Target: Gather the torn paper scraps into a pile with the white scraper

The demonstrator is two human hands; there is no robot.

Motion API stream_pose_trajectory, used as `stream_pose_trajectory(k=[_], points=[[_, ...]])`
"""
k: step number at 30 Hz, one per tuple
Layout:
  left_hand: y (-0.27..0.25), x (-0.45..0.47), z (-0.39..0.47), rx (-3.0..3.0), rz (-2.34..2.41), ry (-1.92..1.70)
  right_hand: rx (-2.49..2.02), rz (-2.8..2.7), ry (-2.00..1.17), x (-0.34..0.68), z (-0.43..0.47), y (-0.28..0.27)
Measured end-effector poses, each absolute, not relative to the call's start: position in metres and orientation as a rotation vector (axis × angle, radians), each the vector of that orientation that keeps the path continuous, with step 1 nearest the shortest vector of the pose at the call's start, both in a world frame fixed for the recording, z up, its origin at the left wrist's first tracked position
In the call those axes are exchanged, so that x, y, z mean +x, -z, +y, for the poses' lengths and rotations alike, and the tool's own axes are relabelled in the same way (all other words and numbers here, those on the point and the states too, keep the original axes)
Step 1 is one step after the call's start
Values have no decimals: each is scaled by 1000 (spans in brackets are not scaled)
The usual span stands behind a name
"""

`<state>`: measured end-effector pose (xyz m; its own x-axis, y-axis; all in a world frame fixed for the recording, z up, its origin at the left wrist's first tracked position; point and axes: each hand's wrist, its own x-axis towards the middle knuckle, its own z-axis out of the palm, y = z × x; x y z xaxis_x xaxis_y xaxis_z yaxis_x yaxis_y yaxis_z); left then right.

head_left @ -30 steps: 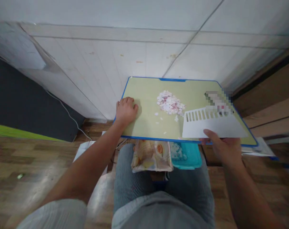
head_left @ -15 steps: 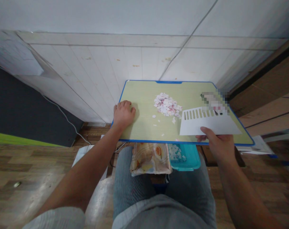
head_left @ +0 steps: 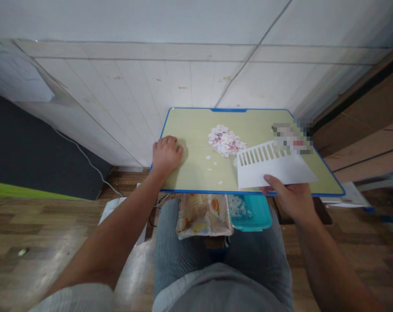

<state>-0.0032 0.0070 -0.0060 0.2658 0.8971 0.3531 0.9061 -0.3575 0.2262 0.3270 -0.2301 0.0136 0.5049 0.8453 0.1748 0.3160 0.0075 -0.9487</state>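
Note:
A pale green tabletop with a blue rim (head_left: 191, 173) lies in front of me. My left hand (head_left: 166, 155) rests on its left side, fingers loosely bent and the thumb apart, with nothing visible in them. In my right hand (head_left: 289, 195), between thumb and fingers, is a white card with a row of slots (head_left: 274, 168), held over the right front of the tabletop. The card's left corner comes close to a heap of small white and pinkish paper scraps (head_left: 225, 139); whether they touch I cannot tell. A few loose scraps (head_left: 208, 157) lie nearer me.
On my lap, below the front rim, are a fruit-patterned cloth-like container (head_left: 203, 221) and a turquoise plastic box (head_left: 258, 216) with scraps inside. A pixelated item (head_left: 289, 136) lies at the back right. A white panelled wall (head_left: 134, 95) stands behind the table.
My right hand has moved the slotted card left and slightly towards me, tilting it, so its corner is nearer the heap. My left hand stays at the left edge.

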Motion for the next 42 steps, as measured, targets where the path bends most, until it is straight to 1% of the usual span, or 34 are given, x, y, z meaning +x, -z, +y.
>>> stream_pose_trajectory(k=[7, 11, 15, 21, 26, 30, 33, 42], points=[[5, -3, 6, -2480, -1770, 684, -1604, -1084, -471, 336, -240, -12], [4, -2, 6, -2476, -1788, 664, -1564, -1031, -514, 336, -238, -21], [2, -2, 5, -2494, -1793, 652, -1570, -972, -487, 332, -236, -28], [2, -3, 5, -2500, -1785, 656, -1569, -942, -501, 338, -239, -28], [3, -4, 6, -2475, -1779, 647, -1596, -835, -390, 351, -208, -16], [1, -4, 5, -2473, -1781, 630, -1542, -753, -414, 352, -166, -7], [0, -3, 5, -2476, -1786, 624, -1538, -746, -413, 350, -152, -4], [5, -5, 8, -2479, -1772, 638, -1534, -839, -453, 333, -185, -4]])
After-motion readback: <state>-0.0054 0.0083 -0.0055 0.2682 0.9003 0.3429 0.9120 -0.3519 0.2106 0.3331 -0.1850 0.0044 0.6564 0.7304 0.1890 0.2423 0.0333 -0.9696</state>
